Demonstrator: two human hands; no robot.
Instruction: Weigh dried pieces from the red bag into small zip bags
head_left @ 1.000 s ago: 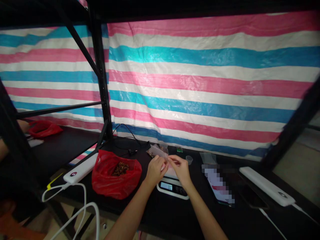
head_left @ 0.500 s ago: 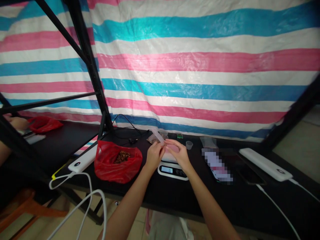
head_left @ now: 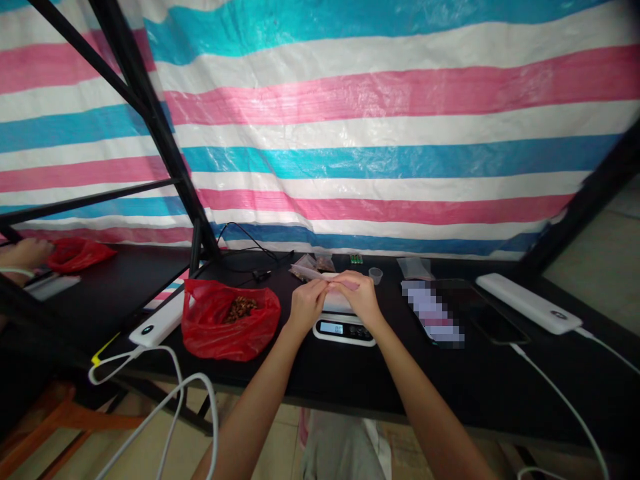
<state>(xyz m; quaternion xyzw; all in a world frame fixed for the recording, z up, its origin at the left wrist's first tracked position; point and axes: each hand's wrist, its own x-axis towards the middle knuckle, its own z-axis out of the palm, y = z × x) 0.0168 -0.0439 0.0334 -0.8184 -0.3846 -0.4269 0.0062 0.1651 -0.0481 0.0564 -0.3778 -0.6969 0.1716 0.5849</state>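
Note:
My left hand [head_left: 307, 308] and my right hand [head_left: 359, 297] meet above a small white digital scale [head_left: 370, 340], fingertips pinched together. Between them is a thin, pale pinkish strip [head_left: 311, 272], perhaps plastic or paper; its exact kind is unclear. One end sticks out to the left past my left fingers. The scale's display [head_left: 331, 328] is lit and seems to read zero. To the left, an open red plastic bag [head_left: 210, 333] holds a heap of small brown pieces [head_left: 241, 309]. Small clear bags with brown contents [head_left: 324, 262] lie just behind my hands.
A small clear cup [head_left: 375, 275], green batteries [head_left: 355, 259] and a clear bag [head_left: 415, 268] are at the back. Phones [head_left: 500, 323] and a white power bank [head_left: 530, 303] lie right. Another white power bank [head_left: 155, 325] with a cable is left. A co-worker's hand [head_left: 30, 253] shows far left.
The strip, raised upright above my left fingers before, now lies lower and flatter. My fingertips have drawn closer together. The view has tilted slightly.

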